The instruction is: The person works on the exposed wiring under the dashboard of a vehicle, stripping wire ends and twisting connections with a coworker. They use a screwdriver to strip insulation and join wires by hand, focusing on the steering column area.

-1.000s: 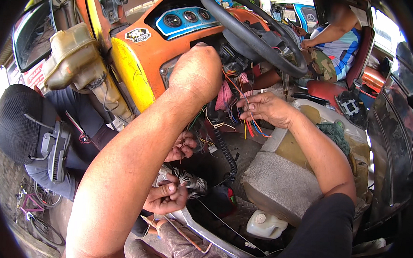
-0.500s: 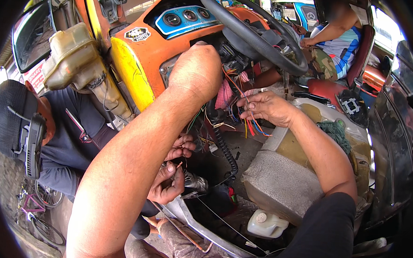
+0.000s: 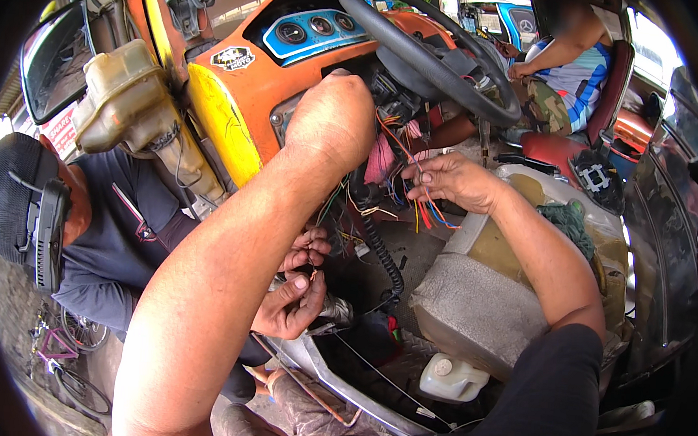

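Note:
My left hand (image 3: 332, 114) is bent at the wrist against the orange dashboard (image 3: 224, 34), below the blue gauge panel (image 3: 319, 33). Its fingers are hidden behind the back of the hand, so what they touch does not show. Under the steering wheel (image 3: 420, 68), my right hand (image 3: 453, 182) pinches a thin wire from a loose bundle. Red, orange and blue wire ends (image 3: 428, 214) hang just below its fingers. A pink cloth (image 3: 379, 158) lies among the wires between my hands.
At left, a co-worker in a dark cap (image 3: 19, 193) handles thin wire with both hands (image 3: 296, 298) beneath my left forearm. Another person (image 3: 570, 68) sits far right. A grey padded box (image 3: 479, 304), a white jug (image 3: 453, 377) and a coiled black cable (image 3: 382, 255) stand nearby.
The co-worker's lower hand has moved slightly up and right, closer to their other hand. My own hands stay almost where they were.

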A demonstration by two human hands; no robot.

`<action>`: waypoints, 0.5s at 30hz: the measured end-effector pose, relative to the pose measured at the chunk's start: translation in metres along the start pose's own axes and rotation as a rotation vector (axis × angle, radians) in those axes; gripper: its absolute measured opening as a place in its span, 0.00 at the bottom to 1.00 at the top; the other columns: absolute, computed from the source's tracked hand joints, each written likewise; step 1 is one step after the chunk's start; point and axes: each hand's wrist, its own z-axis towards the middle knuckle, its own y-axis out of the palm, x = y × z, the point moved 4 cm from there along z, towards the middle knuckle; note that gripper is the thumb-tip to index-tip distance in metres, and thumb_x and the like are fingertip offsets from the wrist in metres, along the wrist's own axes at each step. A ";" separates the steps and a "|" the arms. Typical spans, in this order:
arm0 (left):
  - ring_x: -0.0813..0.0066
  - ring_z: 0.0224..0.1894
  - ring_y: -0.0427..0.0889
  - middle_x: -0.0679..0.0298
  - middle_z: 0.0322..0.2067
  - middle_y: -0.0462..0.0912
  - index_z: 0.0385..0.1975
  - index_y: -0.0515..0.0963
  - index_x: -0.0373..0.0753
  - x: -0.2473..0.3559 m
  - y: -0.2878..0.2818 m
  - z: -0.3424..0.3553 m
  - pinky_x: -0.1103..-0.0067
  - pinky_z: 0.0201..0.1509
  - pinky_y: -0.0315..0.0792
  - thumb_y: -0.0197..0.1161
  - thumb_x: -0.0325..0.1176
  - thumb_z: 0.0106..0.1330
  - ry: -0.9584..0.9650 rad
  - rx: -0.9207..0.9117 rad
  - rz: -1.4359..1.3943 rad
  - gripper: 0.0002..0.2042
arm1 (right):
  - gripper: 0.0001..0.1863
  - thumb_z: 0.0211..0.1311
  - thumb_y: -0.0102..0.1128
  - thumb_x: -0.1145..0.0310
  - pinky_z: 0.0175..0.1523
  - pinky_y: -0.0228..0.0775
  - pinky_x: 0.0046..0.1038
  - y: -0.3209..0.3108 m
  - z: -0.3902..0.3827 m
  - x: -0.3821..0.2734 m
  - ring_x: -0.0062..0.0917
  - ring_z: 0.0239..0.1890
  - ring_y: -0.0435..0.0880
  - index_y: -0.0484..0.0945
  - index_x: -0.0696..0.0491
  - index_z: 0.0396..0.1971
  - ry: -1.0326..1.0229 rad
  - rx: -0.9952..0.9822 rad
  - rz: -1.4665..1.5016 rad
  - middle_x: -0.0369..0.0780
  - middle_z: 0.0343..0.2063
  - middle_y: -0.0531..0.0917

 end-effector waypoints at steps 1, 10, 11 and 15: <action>0.49 0.52 0.92 0.41 0.48 0.88 0.43 0.87 0.27 0.000 0.000 0.000 0.65 0.56 0.87 0.67 0.23 0.62 -0.001 -0.009 0.014 0.11 | 0.24 0.76 0.71 0.60 0.63 0.82 0.32 0.000 0.000 0.000 0.31 0.55 0.91 0.83 0.60 0.63 -0.002 -0.002 0.003 0.44 0.55 0.89; 0.47 0.55 0.91 0.39 0.52 0.87 0.46 0.86 0.25 -0.001 0.003 0.001 0.64 0.61 0.85 0.67 0.23 0.62 -0.035 0.040 -0.077 0.13 | 0.25 0.76 0.71 0.58 0.64 0.81 0.32 0.000 0.001 0.001 0.32 0.55 0.91 0.83 0.60 0.63 0.000 0.003 -0.003 0.44 0.55 0.89; 0.47 0.55 0.91 0.38 0.53 0.86 0.46 0.86 0.24 -0.002 0.005 0.001 0.64 0.61 0.84 0.67 0.23 0.62 -0.038 0.043 -0.096 0.13 | 0.25 0.76 0.71 0.58 0.64 0.81 0.33 0.000 0.001 0.001 0.32 0.55 0.91 0.83 0.60 0.63 0.001 0.012 -0.012 0.44 0.55 0.89; 0.46 0.56 0.90 0.37 0.55 0.84 0.45 0.86 0.23 -0.005 0.012 0.005 0.63 0.62 0.84 0.67 0.23 0.63 -0.026 0.046 -0.123 0.13 | 0.26 0.76 0.71 0.59 0.67 0.79 0.36 0.001 0.001 0.001 0.34 0.60 0.89 0.82 0.60 0.65 0.021 -0.010 0.010 0.44 0.57 0.88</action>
